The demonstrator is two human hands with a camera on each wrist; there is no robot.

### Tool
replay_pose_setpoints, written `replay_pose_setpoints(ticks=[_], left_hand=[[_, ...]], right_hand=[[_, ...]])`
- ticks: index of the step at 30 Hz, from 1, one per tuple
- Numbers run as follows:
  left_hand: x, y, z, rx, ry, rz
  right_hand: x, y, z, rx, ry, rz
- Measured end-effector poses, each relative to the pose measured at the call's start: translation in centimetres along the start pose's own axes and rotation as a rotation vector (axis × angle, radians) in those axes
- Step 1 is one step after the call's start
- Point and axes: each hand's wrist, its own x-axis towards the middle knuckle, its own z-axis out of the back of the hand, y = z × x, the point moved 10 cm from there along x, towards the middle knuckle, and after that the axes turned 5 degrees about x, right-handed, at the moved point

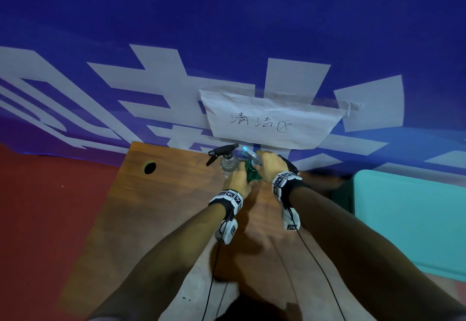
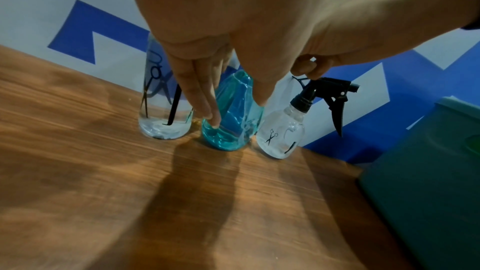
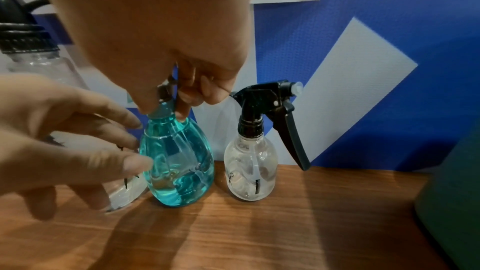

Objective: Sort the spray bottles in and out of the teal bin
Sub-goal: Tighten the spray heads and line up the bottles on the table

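Observation:
Three spray bottles stand in a row at the back edge of the wooden table (image 1: 164, 207). The teal bottle (image 1: 253, 175) (image 2: 233, 124) (image 3: 179, 167) is the middle one. My right hand (image 1: 271, 165) (image 3: 179, 100) pinches its neck and spray head from above. My left hand (image 1: 238, 180) (image 2: 236, 110) has fairly straight fingers (image 3: 130, 141) touching the bottle's left side. To the left is a tall clear bottle (image 1: 228, 164) (image 2: 163, 114) with a black trigger. To the right is a small clear bottle (image 2: 281, 137) (image 3: 250, 171) with a black trigger.
The teal bin (image 1: 408, 220) (image 2: 428, 182) (image 3: 457, 202) stands at the table's right side, close to the small bottle. A blue and white banner with a taped paper sign (image 1: 272, 119) hangs right behind the bottles. A round cable hole (image 1: 150, 167) lies at the table's left.

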Motion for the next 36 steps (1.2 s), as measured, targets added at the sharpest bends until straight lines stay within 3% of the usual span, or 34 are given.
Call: replay_pose_setpoints(ticks=[4, 10, 15, 25, 36], left_hand=[[-1.6, -2.5, 1.3, -0.005, -0.016, -0.054], [-1.5, -2.3, 1.1, -0.007, -0.008, 0.045], [-1.0, -1.9, 0.6, 0.028, -0.020, 0.068], [-1.2, -2.2, 1.7, 0.137, -0.039, 0.028], [-2.1, -2.6, 2.0, 0.070, -0.031, 0.035]], right_hand=[[0.2, -0.3, -0.1, -0.007, 0.090, 0.030], [-0.7, 0.4, -0.5, -0.161, 0.258, 0.152], [-1.4, 1.4, -0.1, -0.253, 0.224, 0.169], [-1.9, 0.8, -1.2, -0.156, 0.166, 0.001], [-1.7, 0.4, -1.5, -0.154, 0.146, -0.051]])
